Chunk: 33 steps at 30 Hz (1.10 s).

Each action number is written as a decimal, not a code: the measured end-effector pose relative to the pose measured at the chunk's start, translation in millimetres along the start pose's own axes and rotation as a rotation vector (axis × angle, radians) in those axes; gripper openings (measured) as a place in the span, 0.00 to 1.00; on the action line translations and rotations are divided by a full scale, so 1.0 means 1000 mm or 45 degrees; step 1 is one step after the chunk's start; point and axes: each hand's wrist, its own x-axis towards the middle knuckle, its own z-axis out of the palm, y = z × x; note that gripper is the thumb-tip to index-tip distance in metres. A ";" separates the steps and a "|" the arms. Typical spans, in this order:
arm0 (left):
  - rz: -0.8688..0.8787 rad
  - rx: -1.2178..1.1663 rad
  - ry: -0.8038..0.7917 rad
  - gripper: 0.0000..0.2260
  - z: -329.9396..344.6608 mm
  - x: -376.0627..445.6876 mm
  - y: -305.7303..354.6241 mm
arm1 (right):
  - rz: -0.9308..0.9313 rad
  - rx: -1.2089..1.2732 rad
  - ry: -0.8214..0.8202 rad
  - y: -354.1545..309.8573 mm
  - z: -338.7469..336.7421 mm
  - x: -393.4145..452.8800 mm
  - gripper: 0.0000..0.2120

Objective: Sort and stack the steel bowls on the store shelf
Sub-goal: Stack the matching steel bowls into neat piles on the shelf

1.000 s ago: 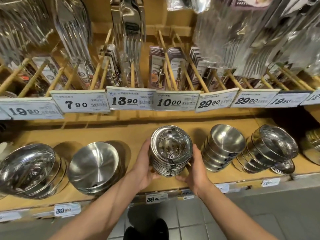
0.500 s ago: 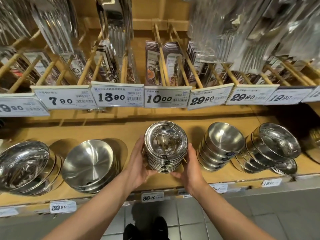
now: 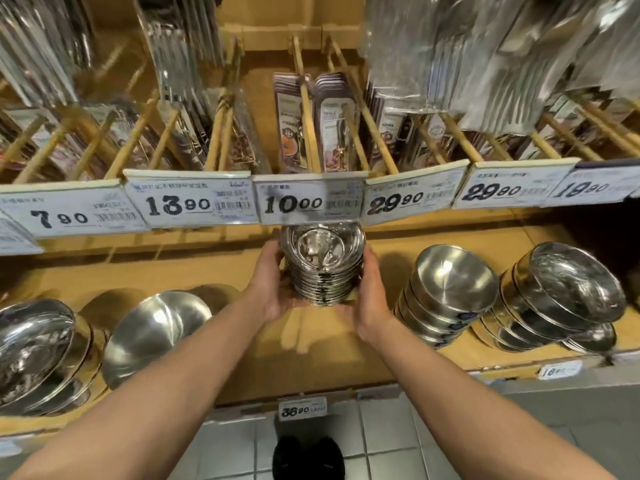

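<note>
A stack of several small steel bowls point(image 3: 323, 268) is held between both hands above the middle of the wooden shelf point(image 3: 221, 268), just under the price-tag rail. My left hand point(image 3: 272, 285) cups its left side and my right hand point(image 3: 369, 292) presses its right side. The stack's top edge is partly hidden behind the 10.00 tag. Tilted stacks of larger steel bowls lean on the shelf: one point(image 3: 446, 296) just right of my right hand, another point(image 3: 557, 303) further right, one point(image 3: 152, 334) to the left and one point(image 3: 38, 351) at the far left.
A row of white price tags point(image 3: 308, 202) hangs on the rail above the bowl shelf. Packaged cutlery point(image 3: 318, 123) fills wooden slots behind it, and plastic packs hang overhead. A single small dish point(image 3: 594, 339) lies at the right. Grey floor tiles point(image 3: 485, 427) and my dark shoes point(image 3: 308, 459) lie below.
Both hands have carried the small stack up and deeper into the shelf, from near the front edge to right under the 10.00 tag. The view has shifted closer.
</note>
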 end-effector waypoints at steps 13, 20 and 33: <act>-0.010 -0.050 -0.097 0.20 0.006 0.005 0.019 | 0.003 0.058 0.132 0.016 0.014 -0.002 0.21; -0.048 -0.044 -0.017 0.15 -0.002 -0.038 -0.032 | 0.313 -0.059 0.174 0.040 -0.025 -0.094 0.11; -0.279 0.151 -0.070 0.28 0.042 -0.080 -0.087 | 0.302 -0.055 0.433 -0.004 -0.155 -0.132 0.13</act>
